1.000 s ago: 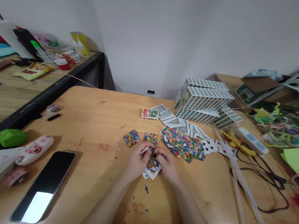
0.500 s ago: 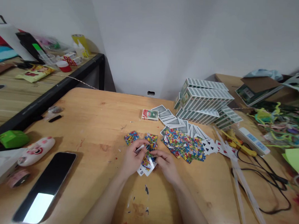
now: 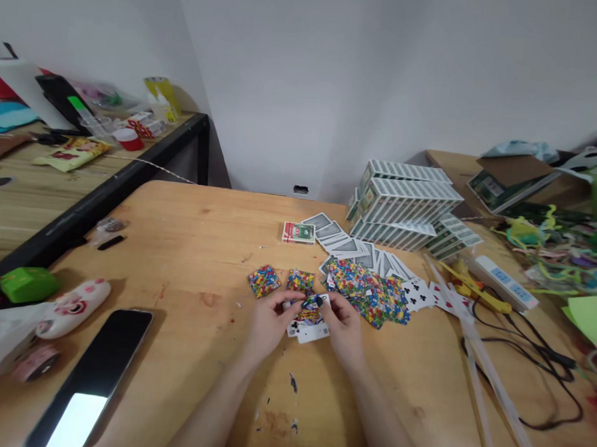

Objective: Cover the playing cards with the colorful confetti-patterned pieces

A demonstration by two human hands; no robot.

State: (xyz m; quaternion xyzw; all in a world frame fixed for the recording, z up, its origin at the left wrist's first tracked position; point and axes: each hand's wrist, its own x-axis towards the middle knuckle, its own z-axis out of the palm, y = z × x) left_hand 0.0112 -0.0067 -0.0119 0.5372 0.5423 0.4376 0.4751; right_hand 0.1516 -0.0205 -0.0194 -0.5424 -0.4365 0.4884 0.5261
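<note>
Near the middle of the wooden table, my left hand and my right hand are pinched on a few playing cards from both sides. A small dark item shows between my fingertips, too small to name. Just beyond the hands lie two small multicoloured, brick-patterned pieces, one at the left and one in the middle. To their right spreads a heap of the same patterned pieces. Behind it, grey-backed cards are fanned beside a red-and-green card box.
Stacked striped card boxes stand at the back right. On the right lie a power strip, black cable and clear strips. A phone and a white plush-like item are on the left.
My right hand has closed in on the cards' right side and turned upward. The held cards have shifted right and rotated flatter. The view has tilted slightly.
</note>
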